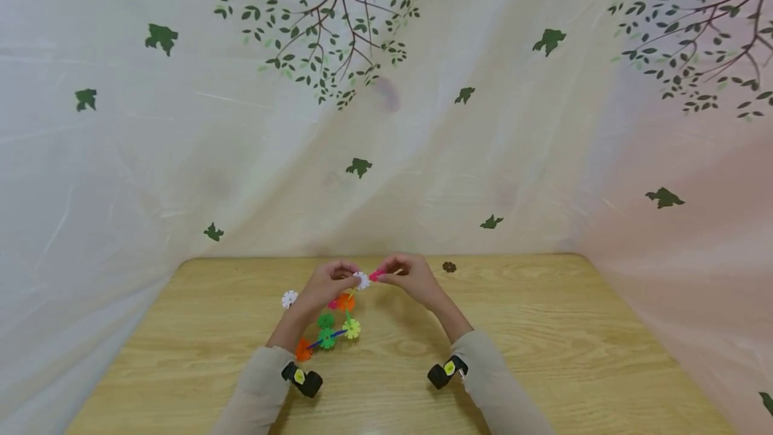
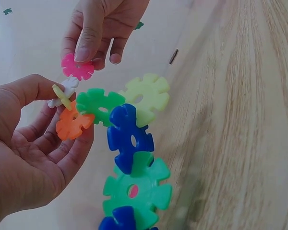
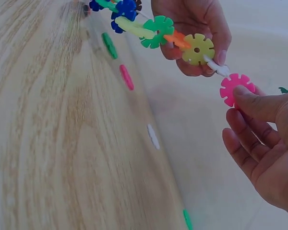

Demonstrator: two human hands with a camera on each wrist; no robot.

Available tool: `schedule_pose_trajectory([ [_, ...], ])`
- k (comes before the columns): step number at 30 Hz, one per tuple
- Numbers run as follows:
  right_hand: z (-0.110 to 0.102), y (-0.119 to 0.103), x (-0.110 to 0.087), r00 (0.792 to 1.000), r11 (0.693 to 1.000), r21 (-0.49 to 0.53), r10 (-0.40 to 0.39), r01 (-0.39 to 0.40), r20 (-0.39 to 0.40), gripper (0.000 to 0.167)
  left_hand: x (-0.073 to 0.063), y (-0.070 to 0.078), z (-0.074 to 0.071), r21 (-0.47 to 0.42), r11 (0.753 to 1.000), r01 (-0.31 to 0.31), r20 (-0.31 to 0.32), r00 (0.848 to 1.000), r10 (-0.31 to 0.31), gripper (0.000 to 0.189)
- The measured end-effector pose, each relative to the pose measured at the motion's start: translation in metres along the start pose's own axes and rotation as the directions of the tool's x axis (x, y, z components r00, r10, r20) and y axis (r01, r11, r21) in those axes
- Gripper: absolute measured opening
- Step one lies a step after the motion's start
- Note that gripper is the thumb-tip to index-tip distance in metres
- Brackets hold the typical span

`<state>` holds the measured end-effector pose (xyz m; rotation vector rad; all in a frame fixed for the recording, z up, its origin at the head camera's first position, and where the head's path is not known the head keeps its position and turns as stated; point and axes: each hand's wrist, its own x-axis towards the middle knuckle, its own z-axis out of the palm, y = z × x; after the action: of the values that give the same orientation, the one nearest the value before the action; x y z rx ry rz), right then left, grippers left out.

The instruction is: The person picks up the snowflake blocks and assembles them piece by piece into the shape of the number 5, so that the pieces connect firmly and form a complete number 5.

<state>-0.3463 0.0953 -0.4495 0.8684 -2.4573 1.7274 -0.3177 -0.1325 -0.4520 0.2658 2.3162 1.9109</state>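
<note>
My left hand [image 1: 326, 285] pinches a white notched snowflake disc [image 1: 362, 280] at the upper end of a chain of interlocking discs. Below it the chain runs through a yellow disc [image 3: 198, 50], an orange disc [image 2: 74, 122], a green disc [image 2: 101, 106], a pale yellow disc [image 1: 351, 329] and a blue disc [image 2: 126, 139], down to an orange disc [image 1: 304, 350] near the left wrist. Between thumb and fingers, my right hand [image 1: 415, 278] holds a pink disc [image 3: 236, 87], its edge right at the white disc's rim.
Loose on the wooden table [image 1: 543, 341] lie a brown disc [image 1: 449, 266] by the far edge, another white disc [image 1: 289, 299] left of the left hand, and a green disc [image 3: 109, 45] and a pink one beside the chain. A printed curtain [image 1: 410, 207] hangs behind the table.
</note>
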Motion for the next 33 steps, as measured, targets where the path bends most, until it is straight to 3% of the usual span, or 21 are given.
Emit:
schedule_pose_trajectory([
  [21, 0.003, -0.0016, -0.0008, 0.997, 0.997, 0.015, -0.072, 0.072, 0.019, 0.007, 0.0006, 0.0002, 0.0032, -0.029, 1.0, 0.007, -0.007, 1.0, -0.007, 0.021],
  [33, 0.0033, -0.0059, -0.0033, 0.997, 0.996, 0.035, -0.082, 0.082, -0.015, 0.014, -0.0043, 0.008, 0.0056, -0.028, 1.0, 0.012, -0.054, 0.998, -0.014, 0.024],
])
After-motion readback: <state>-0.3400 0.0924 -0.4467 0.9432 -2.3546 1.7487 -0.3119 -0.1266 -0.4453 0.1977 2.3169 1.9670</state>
